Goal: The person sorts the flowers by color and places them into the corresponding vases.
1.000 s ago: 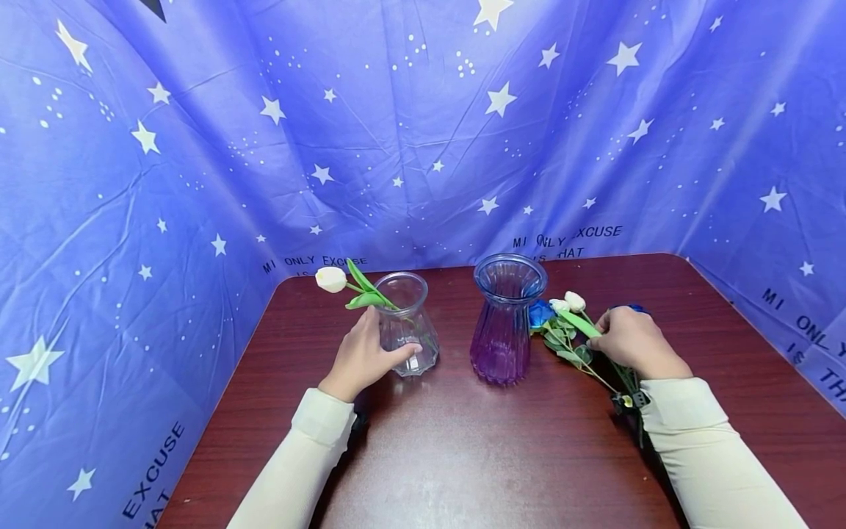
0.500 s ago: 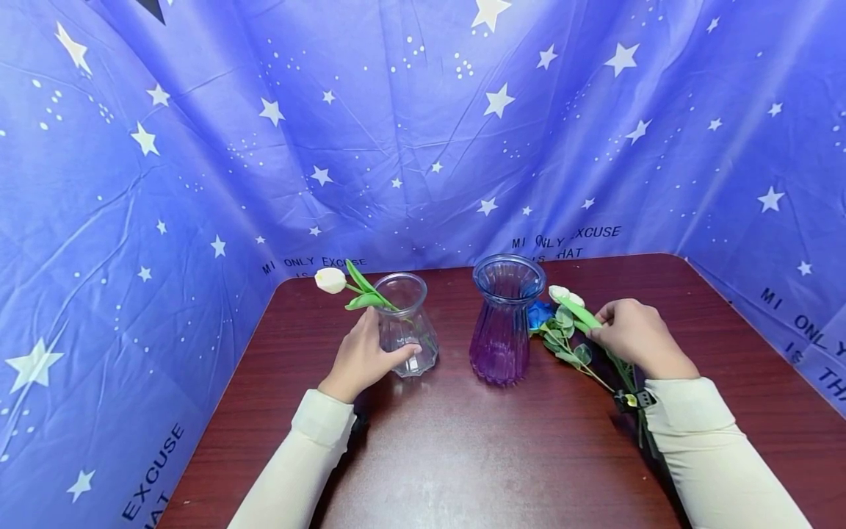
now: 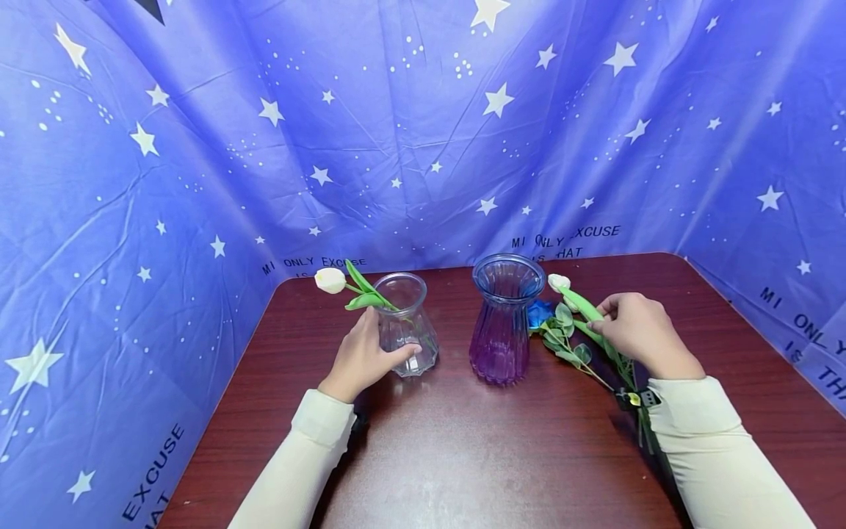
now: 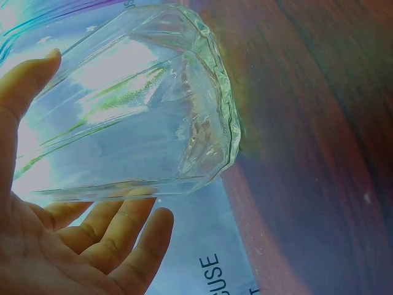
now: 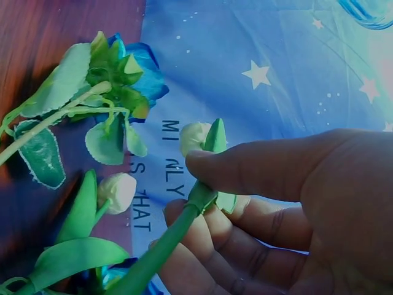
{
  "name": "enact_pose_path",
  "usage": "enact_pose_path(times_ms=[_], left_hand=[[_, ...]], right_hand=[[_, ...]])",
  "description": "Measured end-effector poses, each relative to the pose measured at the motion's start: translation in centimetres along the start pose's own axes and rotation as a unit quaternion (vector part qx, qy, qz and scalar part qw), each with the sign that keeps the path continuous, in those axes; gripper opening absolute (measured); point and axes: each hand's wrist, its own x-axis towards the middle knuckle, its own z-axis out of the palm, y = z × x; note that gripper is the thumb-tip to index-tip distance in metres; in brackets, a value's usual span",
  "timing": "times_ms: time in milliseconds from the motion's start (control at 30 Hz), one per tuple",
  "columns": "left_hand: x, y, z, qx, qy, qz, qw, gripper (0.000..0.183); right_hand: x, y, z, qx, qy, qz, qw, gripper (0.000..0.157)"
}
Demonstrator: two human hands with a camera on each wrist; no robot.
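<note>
White tulip, right of the purple vase, is pinched by the right hand: best eased gently past the blue flower; left hand grips the clear vase.

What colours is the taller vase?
The taller vase is blue at its rim, purple toward its base; clearest in the head view.

Through the head feed I see my left hand gripping a clear glass vase with a leaning white tulip; right of the purple ribbed vase, my right hand pinches a second white tulip.
</note>
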Motion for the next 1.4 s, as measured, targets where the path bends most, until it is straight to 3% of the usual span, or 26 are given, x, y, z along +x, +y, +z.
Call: enact_pose_path(times_ms=[433, 900, 1400], left_hand=[[-0.1, 0.0, 0.0, -0.003, 0.002, 0.002, 1.0000, 0.093], [0.0, -0.1, 0.1, -0.005, -0.001, 0.004, 1.0000, 0.094], [0.0, -0.1, 0.1, -0.012, 0.004, 0.009, 0.9999, 0.096]], right_hand=[[-0.5, -0.8, -0.8, 0.001, 0.051, -0.021, 0.998, 0.019], [-0.9, -1.5, -1.4, 0.015, 0.063, -0.005, 0.998, 0.021], [-1.5, -2.5, -2.2, 0.022, 0.086, -0.021, 0.996, 0.022]])
